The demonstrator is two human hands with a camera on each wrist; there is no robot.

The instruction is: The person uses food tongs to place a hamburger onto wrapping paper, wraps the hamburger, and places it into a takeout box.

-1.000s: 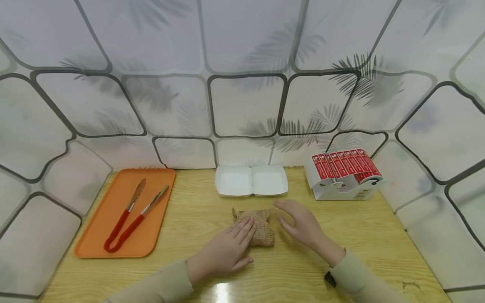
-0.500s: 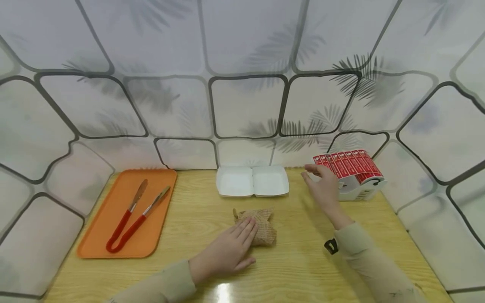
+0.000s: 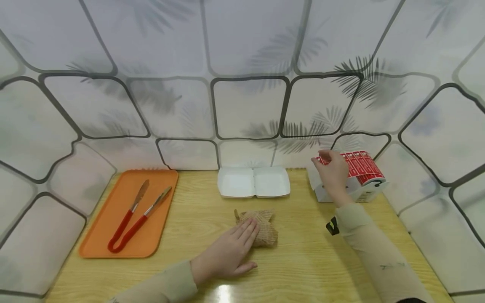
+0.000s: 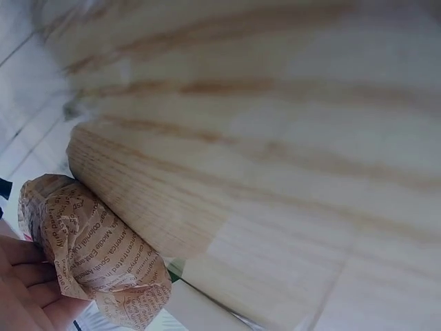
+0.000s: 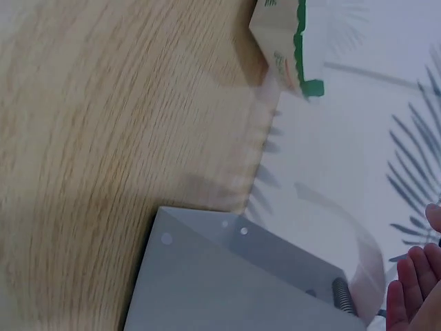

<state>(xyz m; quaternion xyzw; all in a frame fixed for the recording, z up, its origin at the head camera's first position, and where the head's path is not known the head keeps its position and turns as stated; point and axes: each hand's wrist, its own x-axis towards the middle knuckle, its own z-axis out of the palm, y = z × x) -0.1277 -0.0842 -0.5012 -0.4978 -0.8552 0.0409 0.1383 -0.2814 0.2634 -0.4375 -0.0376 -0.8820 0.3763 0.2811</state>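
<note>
A small bundle wrapped in brown printed paper [image 3: 267, 231] lies on the table, its corners folded and crumpled. My left hand [image 3: 229, 248] rests on it with straight fingers. The left wrist view shows the printed paper [image 4: 103, 255] close up, with the fingers [image 4: 41, 289] against it. At the right, my right hand [image 3: 333, 170] is over the left end of a white dispenser [image 3: 361, 193] of red labels [image 3: 358, 164]. Its thumb and fingertips are apart, with red labels showing between them. In the right wrist view, the fingers [image 5: 413, 279] are beside the dispenser's grey side [image 5: 227, 283].
An open white food box [image 3: 254, 183] stands at the back of the table. On the left, an orange tray [image 3: 102, 223] holds red-handled tongs [image 3: 129, 231]. A patterned wall [image 3: 246, 109] encloses the back and sides.
My right hand has left the wrapped bundle, moving right and away from me to the label dispenser. The left hand has stayed on the bundle.
</note>
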